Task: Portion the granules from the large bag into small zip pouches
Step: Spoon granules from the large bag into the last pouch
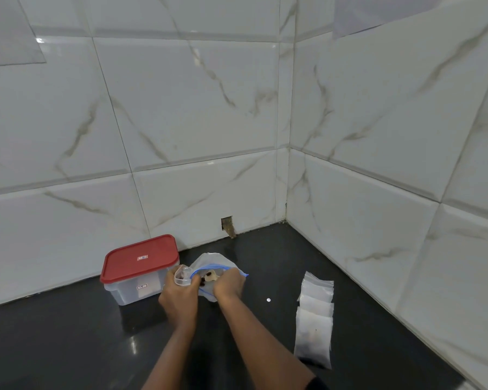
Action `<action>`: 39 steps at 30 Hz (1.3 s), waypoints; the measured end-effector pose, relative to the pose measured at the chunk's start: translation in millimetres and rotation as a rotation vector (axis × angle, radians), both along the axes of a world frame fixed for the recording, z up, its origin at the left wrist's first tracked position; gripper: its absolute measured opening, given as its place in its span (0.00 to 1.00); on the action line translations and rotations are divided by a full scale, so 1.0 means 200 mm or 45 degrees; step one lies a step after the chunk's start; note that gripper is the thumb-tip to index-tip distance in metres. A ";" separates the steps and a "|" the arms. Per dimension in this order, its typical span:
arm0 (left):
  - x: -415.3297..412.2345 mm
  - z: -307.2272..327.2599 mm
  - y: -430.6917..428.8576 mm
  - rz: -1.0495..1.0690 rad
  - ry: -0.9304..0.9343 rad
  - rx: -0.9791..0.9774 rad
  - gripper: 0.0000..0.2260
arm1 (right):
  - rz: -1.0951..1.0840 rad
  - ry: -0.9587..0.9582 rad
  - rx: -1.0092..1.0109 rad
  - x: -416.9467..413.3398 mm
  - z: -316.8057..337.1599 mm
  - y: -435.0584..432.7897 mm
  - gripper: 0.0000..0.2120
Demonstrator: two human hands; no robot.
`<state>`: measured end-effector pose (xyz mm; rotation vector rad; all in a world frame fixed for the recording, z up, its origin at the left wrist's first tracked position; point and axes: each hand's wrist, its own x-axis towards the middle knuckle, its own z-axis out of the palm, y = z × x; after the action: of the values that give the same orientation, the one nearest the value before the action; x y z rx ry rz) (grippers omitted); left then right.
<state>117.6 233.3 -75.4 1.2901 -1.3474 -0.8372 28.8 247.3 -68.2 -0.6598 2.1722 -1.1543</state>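
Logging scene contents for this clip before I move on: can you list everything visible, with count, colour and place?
lidded box: one, clear with red lid, counter left, by the wall
large bag: one, clear with blue zip, mid-counter
clear cup: one, transparent, possibly a scoop, at the bag's mouth
small pouches: at least three, clear, overlapping in a row, counter right
white speck: one, between bag and pouches
counter: one, glossy black
walls: two, white marbled tile, meeting in a corner
left hand: holds the clear cup
right hand: grips the large bag's rim
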 end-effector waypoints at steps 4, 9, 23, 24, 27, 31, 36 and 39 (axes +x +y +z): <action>0.02 0.01 0.03 -0.012 0.000 0.001 0.16 | 0.003 0.000 0.038 0.05 0.00 -0.01 0.18; 0.05 0.00 0.04 -0.024 -0.048 0.013 0.17 | 0.039 0.009 0.068 0.09 -0.04 -0.03 0.17; 0.13 -0.02 -0.02 -0.011 -0.057 0.059 0.16 | -0.142 -0.720 -0.079 0.18 -0.06 -0.17 0.07; 0.13 -0.02 -0.02 -0.002 -0.063 0.063 0.16 | -0.164 -0.755 -0.078 0.18 -0.08 -0.19 0.09; 0.14 -0.03 -0.03 0.026 -0.068 0.070 0.16 | -0.343 -0.941 -0.225 0.20 -0.11 -0.22 0.13; 0.16 -0.03 -0.03 0.037 -0.055 0.067 0.16 | -0.482 -1.130 -0.276 0.22 -0.09 -0.21 0.11; 0.15 -0.06 0.00 -0.022 -0.061 0.073 0.17 | -0.484 -1.288 -0.264 0.16 -0.06 -0.16 0.11; 0.12 -0.07 0.03 -0.083 -0.102 0.057 0.17 | -0.303 -1.178 -0.205 0.17 -0.04 -0.09 0.07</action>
<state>141.7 238.5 -89.8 1.3327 -1.4481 -0.8730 63.1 229.1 -77.0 0.1039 1.3851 -1.3955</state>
